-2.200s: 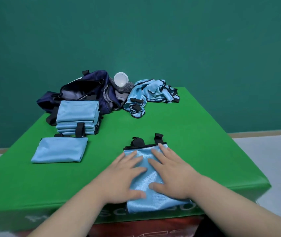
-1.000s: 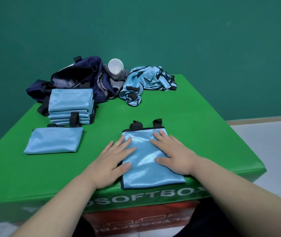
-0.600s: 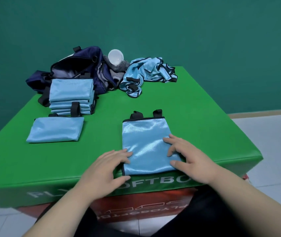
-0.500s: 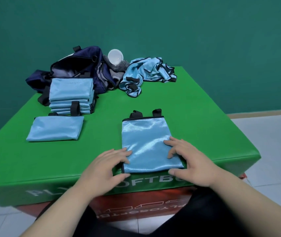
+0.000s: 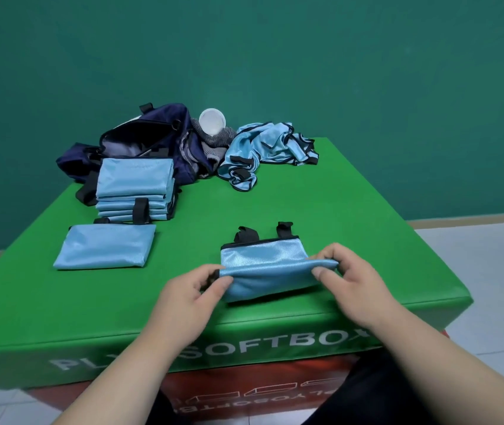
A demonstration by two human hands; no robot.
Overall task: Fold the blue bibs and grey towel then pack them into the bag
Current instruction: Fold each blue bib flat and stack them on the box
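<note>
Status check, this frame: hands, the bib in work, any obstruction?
Left hand and right hand each pinch a near corner of the blue bib. Near edge raised, far end flat on the green box. Nothing blocking the fold.

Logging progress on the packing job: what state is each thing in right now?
Front bib: near edge lifted, mid-fold.
Left hand: pinches its near left corner.
Right hand: pinches its near right corner.
Stack of bibs: folded, piled by the bag.
Single bib: folded, lying flat.
Loose bibs: crumpled, unfolded.
Grey towel: crumpled, unfolded.
Bag: open.
White cup: tipped on its side.
</note>
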